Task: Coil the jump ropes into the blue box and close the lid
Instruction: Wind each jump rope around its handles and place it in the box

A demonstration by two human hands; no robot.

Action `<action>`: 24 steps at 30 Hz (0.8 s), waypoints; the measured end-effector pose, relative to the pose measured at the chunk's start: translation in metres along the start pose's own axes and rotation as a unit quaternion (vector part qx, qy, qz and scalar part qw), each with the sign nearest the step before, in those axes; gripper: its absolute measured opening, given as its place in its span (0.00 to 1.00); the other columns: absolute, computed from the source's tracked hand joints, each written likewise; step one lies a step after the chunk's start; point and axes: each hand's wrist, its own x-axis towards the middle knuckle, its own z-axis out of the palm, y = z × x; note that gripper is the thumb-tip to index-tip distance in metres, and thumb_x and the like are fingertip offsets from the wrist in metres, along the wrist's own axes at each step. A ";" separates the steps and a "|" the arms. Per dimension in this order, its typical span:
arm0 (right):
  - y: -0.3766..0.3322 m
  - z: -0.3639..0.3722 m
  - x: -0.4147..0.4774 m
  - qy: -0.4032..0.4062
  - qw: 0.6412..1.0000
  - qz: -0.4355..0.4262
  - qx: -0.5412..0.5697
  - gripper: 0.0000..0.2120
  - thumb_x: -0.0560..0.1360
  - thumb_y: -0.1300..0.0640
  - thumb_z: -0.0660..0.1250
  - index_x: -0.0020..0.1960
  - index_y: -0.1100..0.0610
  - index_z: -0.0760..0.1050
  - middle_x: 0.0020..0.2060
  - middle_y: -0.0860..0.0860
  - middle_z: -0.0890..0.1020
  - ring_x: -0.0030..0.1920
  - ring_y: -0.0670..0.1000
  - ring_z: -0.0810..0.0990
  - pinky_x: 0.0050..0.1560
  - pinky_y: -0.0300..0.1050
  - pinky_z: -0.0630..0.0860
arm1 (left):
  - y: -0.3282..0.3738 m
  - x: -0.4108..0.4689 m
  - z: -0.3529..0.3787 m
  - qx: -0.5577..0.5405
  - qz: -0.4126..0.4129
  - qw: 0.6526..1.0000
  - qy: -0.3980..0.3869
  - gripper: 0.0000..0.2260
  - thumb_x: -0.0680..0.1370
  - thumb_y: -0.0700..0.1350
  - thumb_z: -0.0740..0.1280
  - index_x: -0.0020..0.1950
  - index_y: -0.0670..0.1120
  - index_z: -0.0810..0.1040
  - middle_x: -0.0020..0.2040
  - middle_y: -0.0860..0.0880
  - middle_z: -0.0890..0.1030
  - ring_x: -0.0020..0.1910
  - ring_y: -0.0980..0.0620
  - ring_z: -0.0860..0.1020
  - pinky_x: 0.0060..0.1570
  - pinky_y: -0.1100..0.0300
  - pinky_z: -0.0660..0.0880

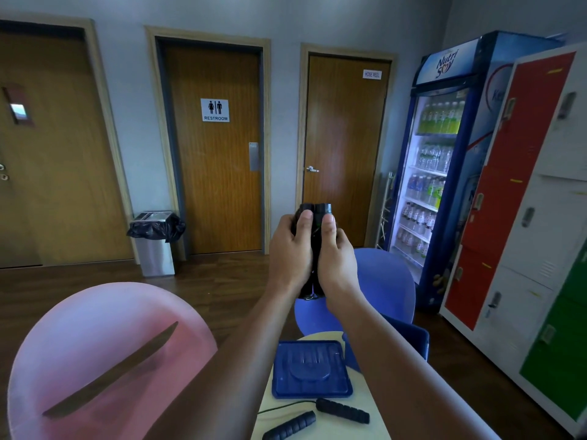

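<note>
Black plastic jump-rope handles (317, 209), paired upright; left hand (287, 249) and right hand (338, 258) each gripped one, seemingly for coiling.

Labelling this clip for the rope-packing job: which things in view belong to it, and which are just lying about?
Job: left hand and right hand gripping the rope handles; second jump rope; blue lid; blue box, partly hidden.
Lying about: pink chair; blue chair; bin; drinks fridge; lockers.
</note>
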 end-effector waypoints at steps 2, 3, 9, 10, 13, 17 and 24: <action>-0.004 0.002 0.001 -0.004 1.000 -0.006 -0.002 0.34 0.67 0.22 0.52 0.49 0.47 0.79 0.45 0.49 0.86 0.48 0.52 0.85 0.53 0.60 0.81 | 0.002 -0.001 0.000 0.001 0.011 1.000 0.015 0.11 0.84 0.52 0.60 0.50 0.46 0.76 0.40 0.52 0.80 0.35 0.65 0.78 0.34 0.71 0.71; -0.004 0.003 0.001 -0.005 1.000 -0.006 0.000 0.34 0.67 0.22 0.52 0.49 0.47 0.79 0.45 0.50 0.86 0.48 0.52 0.85 0.53 0.60 0.81 | 0.003 -0.001 0.000 0.001 0.014 1.000 0.020 0.11 0.84 0.52 0.60 0.49 0.47 0.76 0.40 0.52 0.80 0.35 0.65 0.78 0.34 0.71 0.71; -0.007 0.009 0.004 -0.004 1.000 -0.008 0.004 0.33 0.68 0.22 0.51 0.50 0.46 0.80 0.46 0.49 0.86 0.48 0.52 0.85 0.54 0.59 0.81 | 0.002 0.000 -0.002 0.012 0.039 0.998 0.046 0.12 0.84 0.52 0.61 0.51 0.44 0.76 0.41 0.52 0.80 0.37 0.63 0.79 0.35 0.71 0.73; -0.007 0.010 0.004 -0.001 1.000 -0.009 0.005 0.32 0.70 0.23 0.51 0.51 0.46 0.80 0.45 0.49 0.86 0.48 0.51 0.85 0.54 0.59 0.81 | 0.002 0.001 -0.002 0.019 0.045 0.998 0.047 0.12 0.84 0.52 0.61 0.51 0.44 0.75 0.40 0.52 0.80 0.37 0.61 0.79 0.35 0.70 0.73; -0.008 0.012 0.007 0.002 1.000 -0.002 0.008 0.28 0.76 0.28 0.51 0.51 0.47 0.81 0.45 0.49 0.87 0.48 0.51 0.85 0.54 0.58 0.81 | 0.004 0.004 -0.003 0.047 0.059 0.996 0.050 0.11 0.84 0.53 0.62 0.50 0.45 0.75 0.40 0.53 0.80 0.38 0.59 0.79 0.35 0.69 0.73; -0.009 0.019 0.009 -0.014 1.000 0.013 0.016 0.32 0.72 0.25 0.50 0.52 0.46 0.81 0.45 0.50 0.87 0.48 0.51 0.85 0.55 0.58 0.81 | 0.006 0.008 -0.009 0.071 0.081 0.992 0.062 0.11 0.83 0.52 0.62 0.50 0.45 0.74 0.40 0.53 0.79 0.39 0.59 0.79 0.36 0.70 0.73; -0.007 0.023 0.015 -0.067 0.989 0.073 0.107 0.26 0.80 0.33 0.52 0.62 0.48 0.78 0.53 0.53 0.86 0.54 0.53 0.85 0.60 0.59 0.80 | 0.011 0.016 -0.028 0.052 0.045 0.998 0.001 0.12 0.86 0.51 0.56 0.51 0.47 0.74 0.41 0.51 0.77 0.38 0.55 0.76 0.37 0.65 0.72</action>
